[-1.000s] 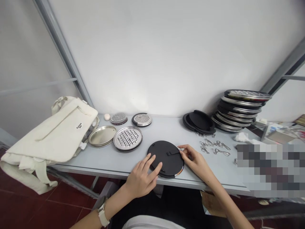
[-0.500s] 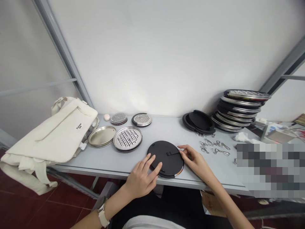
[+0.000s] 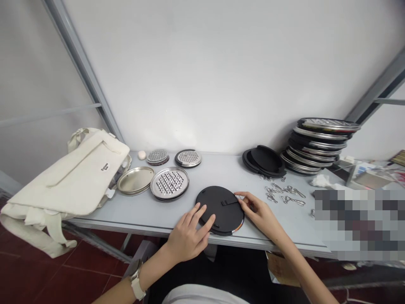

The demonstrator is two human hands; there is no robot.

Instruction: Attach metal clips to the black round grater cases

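Note:
A round black plastic disc [image 3: 218,215] lies flat near the table's front edge, with a narrow slot on its face and a thin shiny rim at the lower right. My left hand [image 3: 190,234] rests its spread fingertips on the disc's left side. At the upper right rim, my right hand [image 3: 257,210] has thumb and index finger pinched together by the slot's outer end; whatever lies between those fingertips is too small to make out. Right of that hand, several small shiny metal loops [image 3: 292,202] are scattered on the table.
Round metal grater plates [image 3: 170,184] and plain metal discs [image 3: 135,180] lie to the left, near a cream bag [image 3: 72,177]. Black round holders [image 3: 267,161] sit at the back right, beside a tall stack of grater discs [image 3: 318,145]. A blurred-out patch covers the right side.
The right fingertips have shifted very slightly at the disc's rim. My left hand and the disc stay in place.

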